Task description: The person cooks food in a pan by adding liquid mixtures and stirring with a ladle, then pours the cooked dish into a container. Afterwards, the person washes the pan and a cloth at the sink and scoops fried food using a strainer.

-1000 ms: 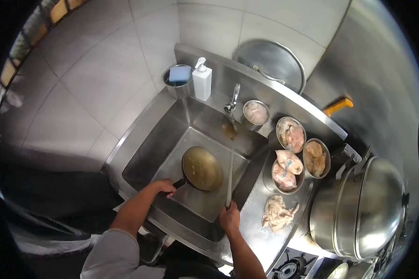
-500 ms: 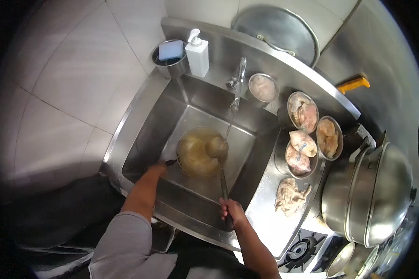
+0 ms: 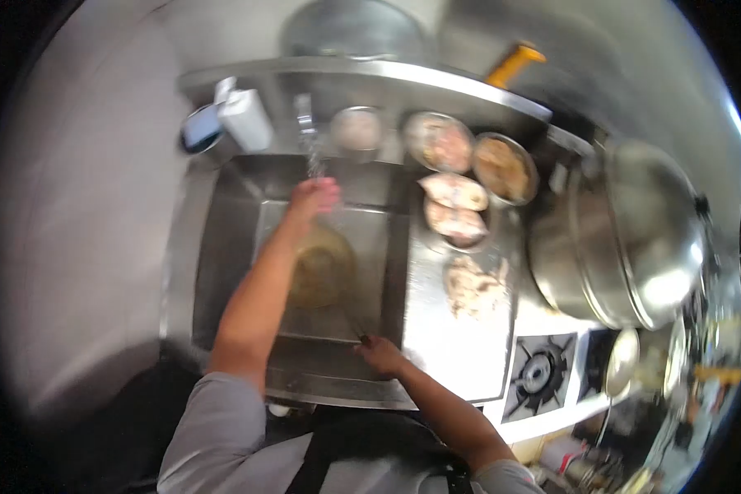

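Observation:
My left hand (image 3: 314, 196) reaches across the sink (image 3: 362, 226) into the water stream below the tap (image 3: 305, 115). Its fingers are blurred, so their pose is unclear. Near the sink's front wall my right hand (image 3: 380, 356) is closed around the handle of a ladle (image 3: 354, 323). The ladle's bowl end points toward a round pan (image 3: 337, 257) of cloudy yellowish liquid on the sink floor. My left forearm covers the pan's left part, and blur hides the ladle's bowl.
Bowls of raw meat (image 3: 440, 144), bagged meat (image 3: 454, 206) and a pale meat pile (image 3: 474, 288) stand right of the sink. A large domed steel pot (image 3: 626, 235) and a gas burner (image 3: 539, 373) are farther right. A pump bottle (image 3: 247, 119) stands back left.
My left hand has moved from beside the pan's dark handle forward into the tap stream. My right hand stays on the ladle. The camera view has turned, shifting everything left.

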Action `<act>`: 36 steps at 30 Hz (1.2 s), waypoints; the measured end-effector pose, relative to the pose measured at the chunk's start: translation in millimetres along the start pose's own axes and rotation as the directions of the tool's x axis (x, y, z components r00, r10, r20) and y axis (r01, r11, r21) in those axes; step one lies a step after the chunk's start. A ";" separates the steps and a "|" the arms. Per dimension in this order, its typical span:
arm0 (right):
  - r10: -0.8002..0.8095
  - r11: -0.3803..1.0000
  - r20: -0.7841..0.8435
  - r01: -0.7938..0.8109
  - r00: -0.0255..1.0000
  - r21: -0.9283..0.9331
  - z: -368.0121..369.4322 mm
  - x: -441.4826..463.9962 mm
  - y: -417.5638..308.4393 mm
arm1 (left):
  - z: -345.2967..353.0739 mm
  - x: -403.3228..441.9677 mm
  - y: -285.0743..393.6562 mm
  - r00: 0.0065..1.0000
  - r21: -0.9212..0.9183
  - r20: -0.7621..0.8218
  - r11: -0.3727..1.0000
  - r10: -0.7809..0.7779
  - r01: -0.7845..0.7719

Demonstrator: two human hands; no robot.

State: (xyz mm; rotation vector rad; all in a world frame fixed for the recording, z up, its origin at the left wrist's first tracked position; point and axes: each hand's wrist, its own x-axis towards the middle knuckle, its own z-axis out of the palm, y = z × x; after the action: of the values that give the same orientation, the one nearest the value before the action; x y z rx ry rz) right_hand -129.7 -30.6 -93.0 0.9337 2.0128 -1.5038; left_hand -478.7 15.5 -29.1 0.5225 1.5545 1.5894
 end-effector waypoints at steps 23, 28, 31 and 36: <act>0.202 0.962 -0.729 0.006 0.654 0.272 -42.7 -331.2 136.7 | 317.9 -164.3 -45.6 0.862 0.813 0.473 0.287 0.184 -0.507; 0.065 0.993 -0.768 0.032 0.637 0.111 -56.7 -355.0 152.0 | 355.6 -108.9 -66.5 0.943 0.927 0.321 0.175 0.083 -0.331; 0.024 0.995 -0.799 0.066 0.601 0.079 -58.3 -356.8 182.6 | 359.3 -120.5 -51.5 0.931 0.870 0.139 0.407 0.338 -0.278; -0.085 0.986 -0.787 0.164 0.611 0.021 -73.1 -359.5 191.8 | 367.2 -168.1 -18.3 0.943 0.759 0.058 0.599 0.328 -0.255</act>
State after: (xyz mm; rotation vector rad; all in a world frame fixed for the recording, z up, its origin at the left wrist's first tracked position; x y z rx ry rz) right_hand 255.2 -16.1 58.6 1.7672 2.6575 -1.3788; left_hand -92.6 105.8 49.6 1.2400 2.2957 1.1002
